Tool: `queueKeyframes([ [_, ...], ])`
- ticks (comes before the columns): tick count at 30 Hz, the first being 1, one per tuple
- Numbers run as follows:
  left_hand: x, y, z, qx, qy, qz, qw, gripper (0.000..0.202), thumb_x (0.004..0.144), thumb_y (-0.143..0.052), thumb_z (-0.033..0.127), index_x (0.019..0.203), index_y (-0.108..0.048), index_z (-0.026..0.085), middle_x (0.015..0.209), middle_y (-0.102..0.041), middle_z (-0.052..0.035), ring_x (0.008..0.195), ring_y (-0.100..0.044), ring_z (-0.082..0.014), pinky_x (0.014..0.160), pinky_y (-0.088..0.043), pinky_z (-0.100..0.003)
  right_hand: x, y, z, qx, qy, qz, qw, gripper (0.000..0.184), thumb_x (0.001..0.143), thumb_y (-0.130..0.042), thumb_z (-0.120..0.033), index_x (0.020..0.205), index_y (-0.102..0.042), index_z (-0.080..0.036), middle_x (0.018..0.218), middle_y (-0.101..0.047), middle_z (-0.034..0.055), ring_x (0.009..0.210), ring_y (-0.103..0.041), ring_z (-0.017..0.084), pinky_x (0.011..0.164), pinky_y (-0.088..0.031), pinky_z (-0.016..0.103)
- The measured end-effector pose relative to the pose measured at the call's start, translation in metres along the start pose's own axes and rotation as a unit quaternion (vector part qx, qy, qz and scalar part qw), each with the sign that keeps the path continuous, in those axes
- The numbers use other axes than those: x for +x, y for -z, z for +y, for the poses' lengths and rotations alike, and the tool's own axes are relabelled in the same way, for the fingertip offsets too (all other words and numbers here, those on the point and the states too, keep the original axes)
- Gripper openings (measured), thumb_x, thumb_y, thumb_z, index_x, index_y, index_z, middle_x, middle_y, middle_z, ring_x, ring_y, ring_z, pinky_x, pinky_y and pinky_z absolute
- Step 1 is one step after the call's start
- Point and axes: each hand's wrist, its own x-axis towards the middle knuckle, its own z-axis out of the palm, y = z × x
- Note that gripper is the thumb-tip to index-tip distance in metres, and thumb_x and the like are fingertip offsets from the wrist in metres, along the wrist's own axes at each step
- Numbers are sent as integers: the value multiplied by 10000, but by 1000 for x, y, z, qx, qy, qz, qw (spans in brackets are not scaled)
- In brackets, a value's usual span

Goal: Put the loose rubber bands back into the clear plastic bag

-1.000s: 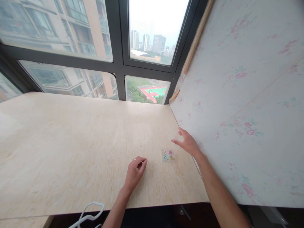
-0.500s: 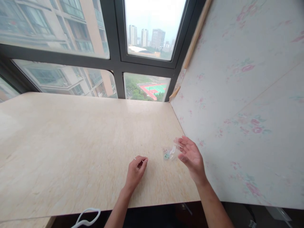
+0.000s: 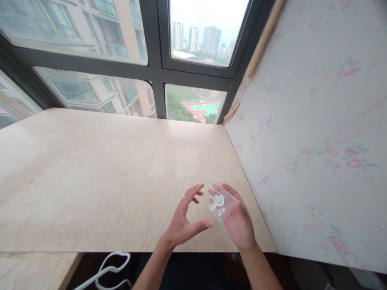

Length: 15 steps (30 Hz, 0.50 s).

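Note:
My right hand (image 3: 238,221) holds a small clear plastic case (image 3: 228,209) above the sill, with fingers behind it and thumb at its right edge. White shapes (image 3: 218,201) show on or inside the case; I cannot tell whether they are print or loose pieces. My left hand (image 3: 184,221) is open just left of the case, its thumb and fingers spread apart and nothing in them. A ring (image 3: 183,196) is on one of its fingers. The gap between the left fingertips and the case is small.
The pale marble-patterned sill (image 3: 105,181) runs back to a dark window frame (image 3: 127,69). A flowered wall (image 3: 317,161) bounds the right side. Below the front edge, a white looped cable or tube (image 3: 113,269) hangs at lower left.
My right hand has closed on the clear case and lifted it from the sill. My left hand has gone from pinched to spread and moved closer. Green bits seen earlier no longer show.

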Motion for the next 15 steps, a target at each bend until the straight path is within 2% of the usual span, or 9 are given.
queueKeyframes([
  [2,2,3,7,34,-18,-34,999,879,690,-765,488,1436,-343,293,1451,-385,-138,1251,-415,-319,957,-434,-458,-3,2,-2,17,-47,-7,999,528,844,-554,-583,1257,-565,-254,1308,-580,122,1196,-531,328,966,-421,510],
  [5,4,8,19,101,-36,-81,991,902,687,-778,452,1449,-316,315,1467,-373,-119,1328,-334,-321,1040,-374,-507,-8,5,0,15,-102,-31,994,552,857,-490,-613,1248,-580,-233,1260,-611,140,1124,-581,336,889,-469,496],
  [7,4,9,28,129,-40,-107,985,857,704,-775,417,1436,-342,312,1428,-428,-111,1324,-350,-304,1066,-356,-508,-13,6,4,3,-122,-46,992,566,870,-429,-635,1226,-597,-228,1234,-626,143,1088,-604,332,854,-485,481],
  [11,-2,7,42,142,-26,-137,980,695,748,-740,395,1366,-441,285,1313,-537,-105,1245,-448,-280,1028,-411,-472,-24,3,11,-34,-134,-51,989,613,894,-312,-665,1211,-596,-225,1208,-642,133,1061,-623,309,832,-496,455],
  [15,-11,1,45,161,-32,-122,979,641,769,-720,347,1346,-450,275,1280,-561,-96,1164,-521,-254,998,-434,-429,-32,2,8,-60,-133,-44,988,625,907,-294,-660,1222,-586,-206,1202,-643,142,1078,-618,315,830,-507,468],
])
